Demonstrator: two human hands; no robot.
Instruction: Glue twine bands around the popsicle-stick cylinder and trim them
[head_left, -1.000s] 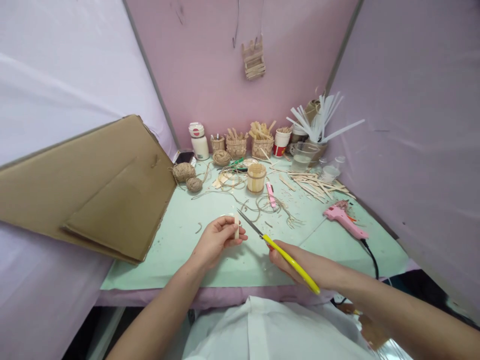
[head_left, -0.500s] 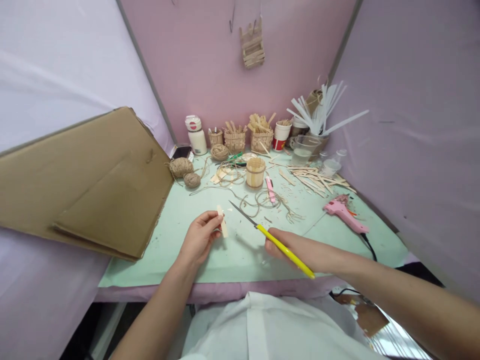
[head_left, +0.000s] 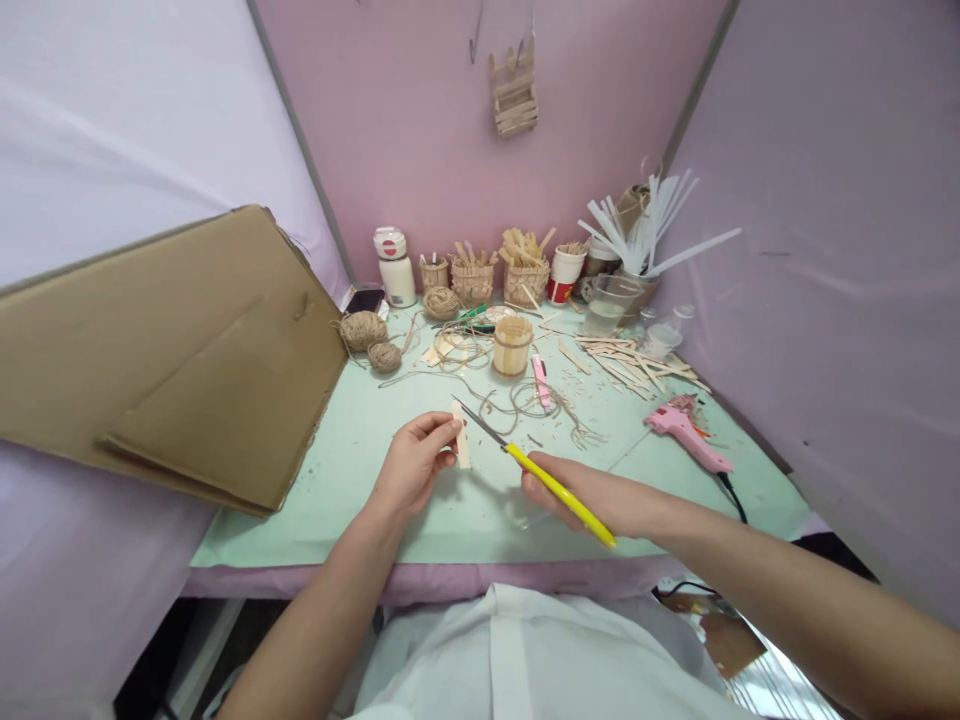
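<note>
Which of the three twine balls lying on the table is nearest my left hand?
The small twine ball, frontmost of the three. The large twine ball behind it and the rear twine ball sit farther from your left hand.

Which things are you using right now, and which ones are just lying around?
In use:
- wooden strip, in the left hand
- scissors, in the right hand

Probably just lying around:
- glue gun
- pink cutter
- cardboard

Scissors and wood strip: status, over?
Left hand pinches wood strip. Right hand grips yellow-handled scissors, blades by strip's upper end, contact unclear. Loose twine lies just beyond.
</note>
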